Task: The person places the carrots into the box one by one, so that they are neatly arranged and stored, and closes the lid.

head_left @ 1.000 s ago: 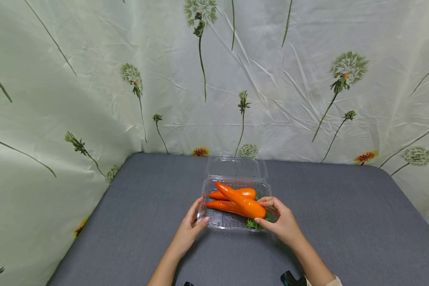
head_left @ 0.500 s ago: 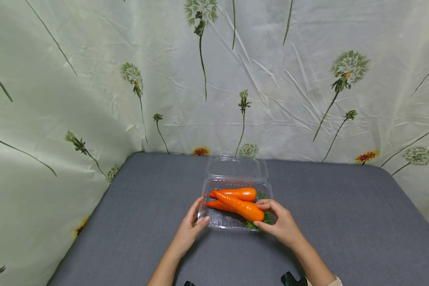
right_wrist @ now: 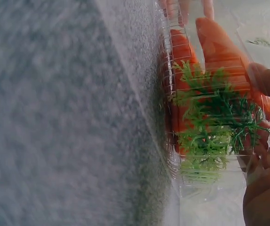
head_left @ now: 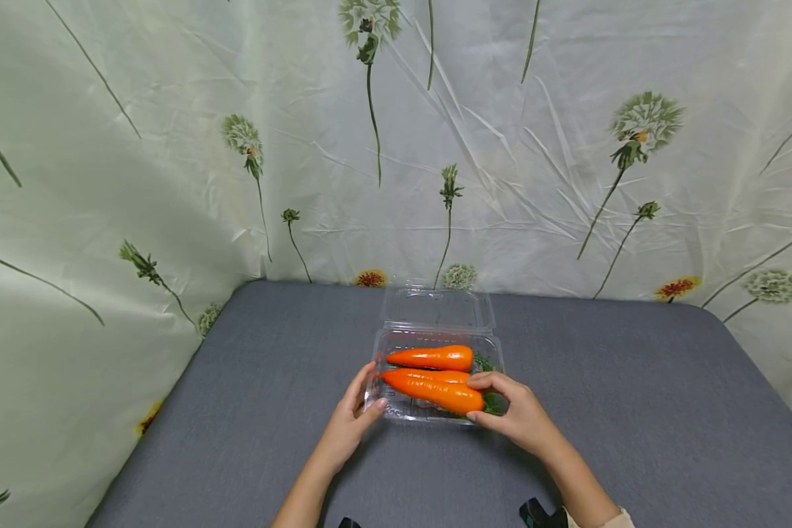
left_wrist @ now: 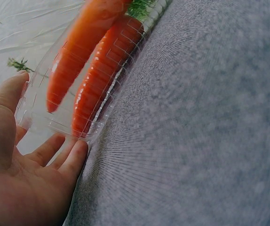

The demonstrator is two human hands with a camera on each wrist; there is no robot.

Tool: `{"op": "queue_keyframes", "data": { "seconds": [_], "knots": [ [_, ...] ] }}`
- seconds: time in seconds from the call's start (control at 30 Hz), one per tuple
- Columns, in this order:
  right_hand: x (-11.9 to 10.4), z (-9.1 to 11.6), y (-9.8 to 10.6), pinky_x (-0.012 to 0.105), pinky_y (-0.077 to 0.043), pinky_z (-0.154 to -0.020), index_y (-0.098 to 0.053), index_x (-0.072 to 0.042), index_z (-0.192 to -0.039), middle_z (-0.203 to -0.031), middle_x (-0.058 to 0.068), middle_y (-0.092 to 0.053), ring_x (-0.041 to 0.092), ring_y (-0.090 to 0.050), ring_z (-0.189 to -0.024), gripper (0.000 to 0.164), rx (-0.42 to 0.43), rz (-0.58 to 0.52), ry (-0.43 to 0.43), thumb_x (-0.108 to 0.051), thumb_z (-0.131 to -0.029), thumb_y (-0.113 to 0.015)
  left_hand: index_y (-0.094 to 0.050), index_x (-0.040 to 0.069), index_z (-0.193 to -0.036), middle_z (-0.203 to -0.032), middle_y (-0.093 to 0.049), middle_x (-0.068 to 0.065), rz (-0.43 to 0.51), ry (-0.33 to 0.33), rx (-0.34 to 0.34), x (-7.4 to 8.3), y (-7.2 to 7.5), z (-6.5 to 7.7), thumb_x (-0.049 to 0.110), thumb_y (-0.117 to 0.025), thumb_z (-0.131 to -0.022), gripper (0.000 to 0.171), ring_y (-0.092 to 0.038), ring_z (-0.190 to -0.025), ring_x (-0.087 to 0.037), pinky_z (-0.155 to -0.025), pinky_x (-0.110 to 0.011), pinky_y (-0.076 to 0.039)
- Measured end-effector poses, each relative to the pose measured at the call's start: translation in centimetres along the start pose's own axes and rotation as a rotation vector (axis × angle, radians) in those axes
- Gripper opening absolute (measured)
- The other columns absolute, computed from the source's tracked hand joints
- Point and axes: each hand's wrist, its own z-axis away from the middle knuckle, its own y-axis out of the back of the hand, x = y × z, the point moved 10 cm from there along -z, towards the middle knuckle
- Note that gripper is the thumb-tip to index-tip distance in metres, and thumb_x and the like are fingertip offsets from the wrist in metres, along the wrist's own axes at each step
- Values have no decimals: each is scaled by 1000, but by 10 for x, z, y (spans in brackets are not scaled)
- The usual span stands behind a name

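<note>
In the head view, three orange carrots lie in a clear plastic clamshell container (head_left: pixel 422 420). My right hand (head_left: pixel 518 412) pinches the thick end of the nearest carrot (head_left: pixel 438 393) between thumb and fingers. Behind it the middle carrot (head_left: pixel 450 376) is partly covered, and the far carrot (head_left: pixel 432 358) lies along the back wall. Their tips point left; green leafy tops (right_wrist: pixel 205 113) press against the right end wall in the right wrist view. At the left end, my left hand (head_left: pixel 345 422) holds the container, thumb at the rim and fingers against the wall in the left wrist view.
The container's hinged lid (head_left: pixel 438 308) stands open toward the back of the grey cloth-covered table (head_left: pixel 270 367). A pale curtain printed with dandelions (head_left: pixel 528 147) hangs behind the table and along its left side.
The nearest carrot has come down and toward me, from lying slantwise across the others to lying nearly alongside them. The right hand moved with it; the left hand stayed at the container.
</note>
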Motion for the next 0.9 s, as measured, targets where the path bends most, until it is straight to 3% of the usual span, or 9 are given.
{"op": "queue_keyframes", "data": {
  "seconds": [0.13, 0.4, 0.67, 0.9],
  "knots": [
    [14, 1, -5, 37, -48, -77, -62, -3, -103, -105, 11, -61, 25, -56, -96, 38, -28, 13, 15, -2, -68, -76, -22, 6, -141, -141, -25, -24, -8, 10, 3, -1, 0, 0, 8, -57, -88, 63, -30, -124, -37, -94, -40, -34],
    [29, 2, -12, 32, -46, -80, -63, -10, -110, -110, 0, -61, 16, -55, -100, 36, -92, 57, 9, -21, -76, -72, -23, 6, -141, -141, -25, -24, -4, 25, 9, -1, 0, 0, 9, -56, -89, 62, -31, -123, -38, -94, -46, -32],
    [30, 1, -17, 41, -40, -89, -61, -14, -117, -117, -1, -58, 21, -51, -110, 40, -139, 148, -21, -30, -80, -68, -22, 6, -141, -140, -26, -24, 27, 18, -3, -3, -1, 0, 8, -57, -89, 63, -32, -123, -38, -91, -31, -37],
    [31, 2, -13, 42, -40, -89, -59, -11, -118, -117, 0, -58, 20, -51, -109, 41, -119, 77, -57, -26, -82, -67, -27, 15, -140, -140, -29, -19, 20, 3, 11, -27, 3, -6, 15, -59, -88, 62, -34, -123, -33, -91, -27, -37]
  ]
}}
